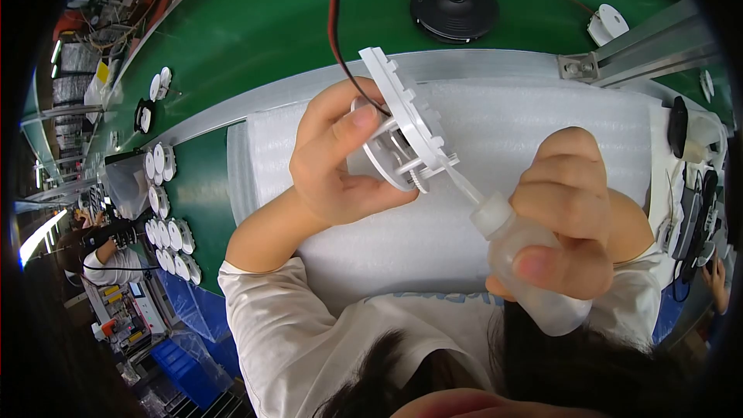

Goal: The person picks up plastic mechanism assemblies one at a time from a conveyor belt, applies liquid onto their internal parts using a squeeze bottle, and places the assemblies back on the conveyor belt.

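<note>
My left hand (pixel 333 151) is closed around a white plastic gear assembly (pixel 406 120), which it holds tilted above the foam sheet. Small posts and a toothed gear show at the assembly's lower end. A red and black wire pair (pixel 334 23) runs up from it. In my right hand (pixel 569 209) is a translucent squeeze bottle (pixel 534 251), gripped with the fingers wrapped round its body. The bottle's thin nozzle points up and left, its tip at the lower edge of the assembly. Whether the tip touches it, I cannot tell.
White foam sheet (pixel 472 255) covers the work surface before me. On the green belt (pixel 302 23) beyond a metal rail sits a round black device (pixel 455 6). Several white round assemblies (pixel 172 236) stand at the left. Black parts (pixel 689 217) lie at the right.
</note>
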The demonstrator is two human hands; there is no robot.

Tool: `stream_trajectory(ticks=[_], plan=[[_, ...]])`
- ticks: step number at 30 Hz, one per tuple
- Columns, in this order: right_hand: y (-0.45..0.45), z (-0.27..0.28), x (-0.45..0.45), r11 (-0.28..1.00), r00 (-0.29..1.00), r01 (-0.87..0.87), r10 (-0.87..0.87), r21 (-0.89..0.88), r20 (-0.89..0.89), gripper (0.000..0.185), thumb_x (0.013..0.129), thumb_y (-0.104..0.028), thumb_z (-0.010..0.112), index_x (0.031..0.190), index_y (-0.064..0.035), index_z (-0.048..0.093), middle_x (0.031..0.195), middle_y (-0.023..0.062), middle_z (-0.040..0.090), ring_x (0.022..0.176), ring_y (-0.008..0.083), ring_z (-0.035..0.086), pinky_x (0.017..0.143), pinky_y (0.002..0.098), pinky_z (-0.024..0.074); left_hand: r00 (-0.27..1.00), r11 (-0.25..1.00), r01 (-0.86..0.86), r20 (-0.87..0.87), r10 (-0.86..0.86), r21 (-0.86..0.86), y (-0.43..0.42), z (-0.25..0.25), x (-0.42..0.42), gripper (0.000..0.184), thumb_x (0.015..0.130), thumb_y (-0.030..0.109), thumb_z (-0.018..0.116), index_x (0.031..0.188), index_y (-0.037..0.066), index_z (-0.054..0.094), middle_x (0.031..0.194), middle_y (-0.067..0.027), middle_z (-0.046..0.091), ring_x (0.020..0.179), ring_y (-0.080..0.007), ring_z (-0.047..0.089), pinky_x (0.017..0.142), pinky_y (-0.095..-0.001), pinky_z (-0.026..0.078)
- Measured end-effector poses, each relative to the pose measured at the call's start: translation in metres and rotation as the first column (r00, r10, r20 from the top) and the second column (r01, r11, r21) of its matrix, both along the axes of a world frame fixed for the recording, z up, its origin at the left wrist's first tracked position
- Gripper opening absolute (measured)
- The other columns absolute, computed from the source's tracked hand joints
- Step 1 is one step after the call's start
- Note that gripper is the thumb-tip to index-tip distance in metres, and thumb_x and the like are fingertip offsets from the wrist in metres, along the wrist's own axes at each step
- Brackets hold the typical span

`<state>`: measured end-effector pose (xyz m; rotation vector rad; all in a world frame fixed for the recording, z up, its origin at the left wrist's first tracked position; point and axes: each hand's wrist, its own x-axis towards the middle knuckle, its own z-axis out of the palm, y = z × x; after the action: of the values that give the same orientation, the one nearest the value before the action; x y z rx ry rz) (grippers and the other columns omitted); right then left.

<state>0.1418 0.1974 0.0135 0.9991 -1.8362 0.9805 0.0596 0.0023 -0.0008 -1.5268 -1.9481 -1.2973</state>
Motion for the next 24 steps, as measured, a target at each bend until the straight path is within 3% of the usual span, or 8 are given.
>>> stream_trajectory(ticks=[3,6,14,16,18,20,23,24], plan=[[0.003,0.0,-0.001,0.999,1.0,-0.011,0.012,0.033,-0.022,0.04,0.071,-0.034,0.061,0.098,-0.0166,0.038,0.072,0.0049,0.043,0.055,0.0164,0.039,0.051,0.0302,0.0286,0.981,0.991,0.078,0.17,-0.095,0.109,0.002,-0.01,-0.001,0.078,0.051,0.006,0.075,0.118,0.006,0.034,0.106,-0.0172,0.044,0.091,-0.0225,0.052,0.077,-0.0318,0.045],[0.005,0.002,-0.001,0.998,0.999,-0.038,0.04,0.049,-0.035,0.039,0.072,-0.034,0.061,0.098,-0.017,0.038,0.073,0.0045,0.043,0.055,0.0161,0.039,0.052,0.03,0.0287,0.953,0.992,0.012,0.298,-0.05,0.128,0.004,-0.011,0.004,0.077,0.053,0.008,0.075,0.116,0.0,0.03,0.105,-0.016,0.044,0.094,-0.0211,0.051,0.081,-0.0321,0.043],[0.0,-0.003,-0.003,0.999,1.0,-0.009,0.01,0.041,-0.027,0.037,0.072,-0.032,0.061,0.098,-0.0178,0.038,0.072,0.0042,0.043,0.056,0.0156,0.04,0.052,0.0295,0.0291,0.918,0.998,0.043,0.394,-0.053,0.034,-0.003,-0.006,0.007,0.078,0.053,0.009,0.075,0.114,-0.002,0.027,0.105,-0.0142,0.044,0.095,-0.0188,0.051,0.081,-0.0302,0.042],[-0.006,-0.004,-0.008,0.995,0.997,-0.002,-0.006,-0.102,-0.079,0.034,0.059,-0.014,0.062,0.09,-0.0162,0.049,0.064,0.0014,0.048,0.051,0.0128,0.041,0.047,0.0261,0.029,0.919,0.996,0.074,0.383,-0.089,0.053,-0.002,-0.008,0.006,0.078,0.054,0.009,0.075,0.113,-0.002,0.027,0.104,-0.0139,0.044,0.095,-0.0183,0.051,0.08,-0.0297,0.043],[-0.006,-0.008,-0.013,0.995,0.989,0.005,-0.019,-0.098,-0.146,0.034,0.058,-0.013,0.062,0.09,-0.0159,0.049,0.064,0.0014,0.048,0.05,0.0122,0.041,0.046,0.0252,0.0283,0.808,0.991,0.086,0.574,-0.13,0.103,-0.002,-0.008,0.01,0.075,0.055,0.009,0.075,0.112,-0.001,0.028,0.102,-0.0133,0.046,0.094,-0.0173,0.051,0.079,-0.029,0.043],[-0.008,-0.009,-0.013,0.994,0.983,0.003,-0.024,-0.113,-0.18,0.034,0.058,-0.012,0.061,0.09,-0.0156,0.049,0.064,0.0015,0.049,0.049,0.0116,0.04,0.045,0.0242,0.0276,0.799,0.993,0.095,0.591,-0.115,0.065,-0.004,-0.005,0.01,0.071,0.057,0.01,0.074,0.111,0.0,0.028,0.101,-0.0123,0.047,0.093,-0.0168,0.051,0.079,-0.0288,0.043],[-0.005,-0.009,-0.013,0.995,0.985,0.041,-0.056,-0.093,-0.161,0.035,0.058,-0.011,0.061,0.09,-0.015,0.048,0.063,0.0014,0.048,0.047,0.0108,0.039,0.044,0.023,0.0264,0.419,0.934,0.054,0.841,-0.342,0.353,-0.001,-0.007,0.013,0.063,0.064,0.02,0.073,0.107,0.002,0.03,0.102,-0.0106,0.048,0.094,-0.0165,0.051,0.079,-0.0305,0.043],[-0.005,-0.01,-0.013,0.996,0.986,0.047,-0.059,-0.079,-0.158,0.035,0.058,-0.011,0.061,0.091,-0.0147,0.048,0.063,0.0014,0.048,0.047,0.0108,0.039,0.043,0.0229,0.0262,0.412,0.932,0.058,0.841,-0.349,0.358,0.001,-0.006,0.012,0.063,0.064,0.02,0.073,0.107,0.002,0.03,0.102,-0.0106,0.048,0.094,-0.0165,0.051,0.079,-0.0305,0.043]])
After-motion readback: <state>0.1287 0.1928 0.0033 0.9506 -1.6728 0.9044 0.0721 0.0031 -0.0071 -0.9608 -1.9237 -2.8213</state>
